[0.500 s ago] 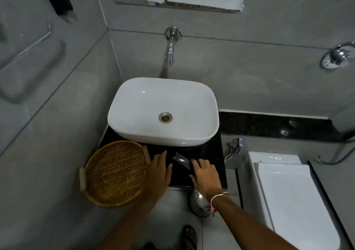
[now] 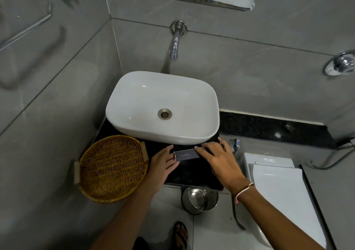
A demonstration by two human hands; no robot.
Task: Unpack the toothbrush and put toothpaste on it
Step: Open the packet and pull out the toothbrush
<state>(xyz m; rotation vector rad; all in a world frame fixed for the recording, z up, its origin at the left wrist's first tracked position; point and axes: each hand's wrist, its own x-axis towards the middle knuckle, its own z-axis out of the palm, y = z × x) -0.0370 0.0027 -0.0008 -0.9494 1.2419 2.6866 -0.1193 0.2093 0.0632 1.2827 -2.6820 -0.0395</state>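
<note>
A small dark grey toothbrush box (image 2: 186,155) with pale lettering is held level just above the black counter (image 2: 192,176), in front of the white basin (image 2: 163,105). My left hand (image 2: 163,163) pinches its left end, where a pale flap shows. My right hand (image 2: 215,157) grips its right end with fingers spread over it. No toothbrush or toothpaste is visible outside the box.
A round wicker basket (image 2: 111,169) sits at the counter's left edge. A wall tap (image 2: 175,44) hangs over the basin. A steel bin (image 2: 199,199) stands on the floor below the counter. A white toilet (image 2: 278,192) is at the right.
The box has turned from tilted to level and both hands now hold its ends. My right hand moved up and right; my left hand came onto the box's left end.
</note>
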